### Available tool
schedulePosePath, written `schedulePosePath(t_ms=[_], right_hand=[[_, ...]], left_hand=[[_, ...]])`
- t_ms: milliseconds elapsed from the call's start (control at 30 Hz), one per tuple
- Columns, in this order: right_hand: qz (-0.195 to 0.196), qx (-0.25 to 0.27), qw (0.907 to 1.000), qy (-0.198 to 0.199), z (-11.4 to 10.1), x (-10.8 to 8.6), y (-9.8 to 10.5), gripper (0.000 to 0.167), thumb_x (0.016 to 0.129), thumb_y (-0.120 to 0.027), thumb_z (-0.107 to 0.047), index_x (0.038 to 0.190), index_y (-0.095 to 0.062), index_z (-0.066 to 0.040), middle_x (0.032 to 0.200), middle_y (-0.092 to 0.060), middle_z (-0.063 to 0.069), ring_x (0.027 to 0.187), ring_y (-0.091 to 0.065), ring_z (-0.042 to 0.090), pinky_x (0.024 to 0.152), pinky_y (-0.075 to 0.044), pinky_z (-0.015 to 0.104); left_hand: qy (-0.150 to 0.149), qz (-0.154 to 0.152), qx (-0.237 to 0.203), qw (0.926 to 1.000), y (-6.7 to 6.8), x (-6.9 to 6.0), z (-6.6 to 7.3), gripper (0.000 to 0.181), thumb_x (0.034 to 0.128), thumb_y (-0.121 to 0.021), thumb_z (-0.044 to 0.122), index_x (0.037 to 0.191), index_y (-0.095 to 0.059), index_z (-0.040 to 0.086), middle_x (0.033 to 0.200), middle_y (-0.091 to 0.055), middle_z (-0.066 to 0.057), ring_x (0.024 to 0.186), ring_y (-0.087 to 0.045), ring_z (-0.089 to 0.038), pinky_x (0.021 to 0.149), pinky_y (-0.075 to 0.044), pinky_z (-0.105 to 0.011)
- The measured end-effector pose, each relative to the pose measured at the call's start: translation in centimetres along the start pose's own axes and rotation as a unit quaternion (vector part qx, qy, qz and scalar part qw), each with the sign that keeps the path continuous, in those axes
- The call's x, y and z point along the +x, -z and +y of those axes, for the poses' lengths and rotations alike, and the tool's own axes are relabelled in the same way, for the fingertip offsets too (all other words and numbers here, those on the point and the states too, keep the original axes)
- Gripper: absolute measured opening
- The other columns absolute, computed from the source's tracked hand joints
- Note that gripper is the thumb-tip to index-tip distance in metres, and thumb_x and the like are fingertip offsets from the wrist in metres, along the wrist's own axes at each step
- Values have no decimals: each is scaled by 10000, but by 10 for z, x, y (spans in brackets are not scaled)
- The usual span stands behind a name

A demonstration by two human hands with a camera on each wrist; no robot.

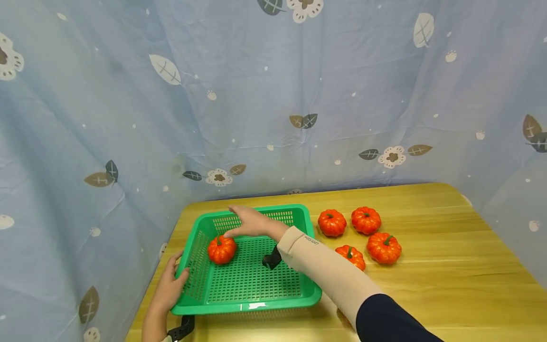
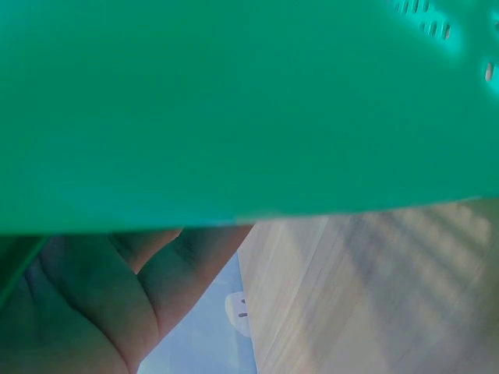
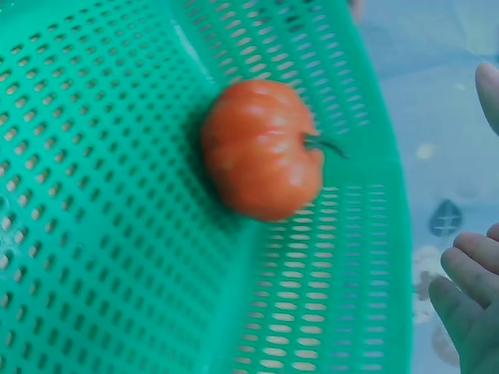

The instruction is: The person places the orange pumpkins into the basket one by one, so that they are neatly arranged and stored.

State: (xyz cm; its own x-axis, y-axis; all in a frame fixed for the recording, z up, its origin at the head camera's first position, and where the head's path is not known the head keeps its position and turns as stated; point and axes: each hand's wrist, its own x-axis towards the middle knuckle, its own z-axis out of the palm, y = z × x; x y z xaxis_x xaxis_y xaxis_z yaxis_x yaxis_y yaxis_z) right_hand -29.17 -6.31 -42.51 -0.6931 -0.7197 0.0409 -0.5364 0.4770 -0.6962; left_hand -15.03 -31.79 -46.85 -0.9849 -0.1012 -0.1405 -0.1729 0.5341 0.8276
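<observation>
A green plastic basket [image 1: 213, 309] with slotted walls is at the left part of the table. My left hand [image 1: 168, 287] grips its left rim, thumb on the inner side and fingers outside; in the left wrist view the basket's wall hides the fingertips. One small orange-red pumpkin [image 1: 222, 251] with a green stem lies inside, at the basket's left end. Just above it hovers my right hand [image 1: 252, 222], fingers spread, holding nothing. The right wrist view has this same pumpkin [image 3: 261, 152] against the basket wall, apart from the hand.
Right of the basket sit several more pumpkins: two at the back [image 1: 332, 223], another [image 1: 384, 248] nearer, and one [image 1: 351, 256] partly behind my right sleeve [image 1: 329, 266]. A patterned blue curtain [image 1: 256, 95] hangs behind the wooden table [image 1: 453, 256].
</observation>
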Motion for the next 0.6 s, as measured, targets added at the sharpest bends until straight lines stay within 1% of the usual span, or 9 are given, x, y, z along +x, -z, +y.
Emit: schedulePosePath(t_ms=[167,233,300,433,600], right_hand=[[203,476,9986,81,-1,-12,22,908,847,-675,-463,1523,-182,-111,1545,-291,70,1408,-306,190,1105,-330,367],[329,503,9981,131,0,-18,31,907,846,-676,-463,1523,-183,-113,1547,-286,73,1408,-305,194,1107,-326,377],[487,455,9976,178,3,-24,41,901,846,-684,-447,1521,-191,-110,1544,-291,80,1403,-314,205,1108,-325,382],[883,400,9951,174,16,-44,61,877,847,-700,-405,1513,-216,-102,1530,-320,90,1385,-347,226,1103,-328,405],[1376,467,9894,-6,44,-80,87,861,851,-704,-373,1504,-229,-74,1517,-339,116,1374,-362,270,1105,-316,440]], left_hand=[[67,4,65,10000,4,-1,1,604,1005,-423,124,1520,-110,87,1354,-438,-327,840,-648,-244,647,-525,-327],[82,-2,44,10000,5,-2,2,606,1008,-422,131,1522,-103,91,1357,-435,-325,828,-650,-243,641,-528,-330],[33,-1,52,10000,6,-3,2,603,1009,-424,139,1520,-108,85,1356,-434,-330,822,-649,-245,637,-528,-334],[-92,6,116,9999,4,-3,0,593,1012,-431,156,1513,-126,72,1349,-440,-331,843,-641,-240,648,-520,-332],[-112,14,39,9999,0,-2,-2,587,1010,-430,155,1511,-136,76,1349,-449,-319,845,-638,-234,654,-519,-327]])
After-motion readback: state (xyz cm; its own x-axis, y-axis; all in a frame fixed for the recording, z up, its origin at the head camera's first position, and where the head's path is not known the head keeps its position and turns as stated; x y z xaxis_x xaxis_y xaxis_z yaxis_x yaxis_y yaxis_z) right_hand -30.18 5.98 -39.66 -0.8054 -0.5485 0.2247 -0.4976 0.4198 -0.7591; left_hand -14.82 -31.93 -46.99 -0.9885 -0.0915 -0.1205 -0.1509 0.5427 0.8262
